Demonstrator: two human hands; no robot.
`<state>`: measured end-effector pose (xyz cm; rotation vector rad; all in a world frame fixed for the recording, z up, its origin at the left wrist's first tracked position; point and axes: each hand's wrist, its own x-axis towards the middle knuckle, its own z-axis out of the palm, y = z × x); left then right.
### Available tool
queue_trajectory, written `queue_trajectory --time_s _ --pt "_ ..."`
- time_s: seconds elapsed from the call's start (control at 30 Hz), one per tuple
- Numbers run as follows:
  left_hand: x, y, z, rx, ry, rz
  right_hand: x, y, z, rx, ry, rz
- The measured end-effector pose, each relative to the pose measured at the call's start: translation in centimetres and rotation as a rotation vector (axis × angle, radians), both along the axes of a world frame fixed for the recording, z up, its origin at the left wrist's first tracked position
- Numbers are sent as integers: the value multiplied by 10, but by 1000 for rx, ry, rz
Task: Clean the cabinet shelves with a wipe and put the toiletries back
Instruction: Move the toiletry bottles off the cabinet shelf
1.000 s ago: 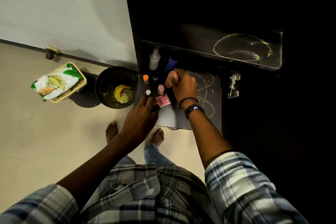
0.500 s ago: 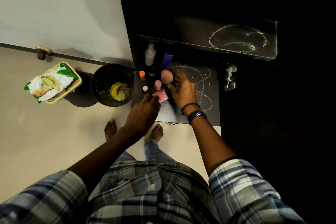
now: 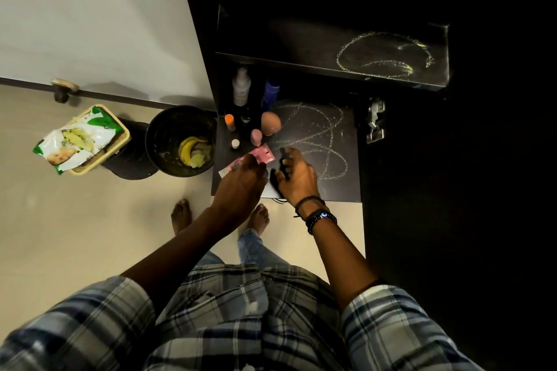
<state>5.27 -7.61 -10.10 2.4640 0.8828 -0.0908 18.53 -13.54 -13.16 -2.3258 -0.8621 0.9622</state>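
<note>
- Your right hand (image 3: 297,175) has let go of the large egg-shaped sponge (image 3: 270,123), which now stands alone on the lower shelf (image 3: 346,190). A moment ago that hand was still on it.
- That hand has pulled back toward the shelf's front edge and its grip looks curled round a small dark item; what it is cannot be told against the black surface.
- Your left hand (image 3: 241,182) rests at the front left corner, fingers on a flat pink sachet (image 3: 263,153); whether it pinches or merely touches it cannot be told.
- So the restocking is under way, one toiletry placed.
- Behind stand a white plastic bottle (image 3: 241,86) and a blue bottle (image 3: 271,92), a smaller pink sponge (image 3: 256,136) and an orange-capped tube (image 3: 230,122).
- Both the lower and the upper shelf (image 3: 301,48) are matt black with pale chalky scribbles, so wiping looks unfinished.
- The crinkly wipe pack (image 3: 78,138) lies on a basket on the floor, well apart, beside a round bin (image 3: 162,129).
</note>
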Motion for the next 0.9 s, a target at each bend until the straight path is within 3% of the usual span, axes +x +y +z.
queue_trajectory --time_s 0.53,0.7,0.9 --pt "-13 -1 -24 28 53 0 -12 -6 2 -61 40 65" --pt "-28 3 -1 49 -34 42 -12 -2 21 64 -117 27" --pt "-65 22 15 -10 -124 270 -35 26 56 314 -177 8"
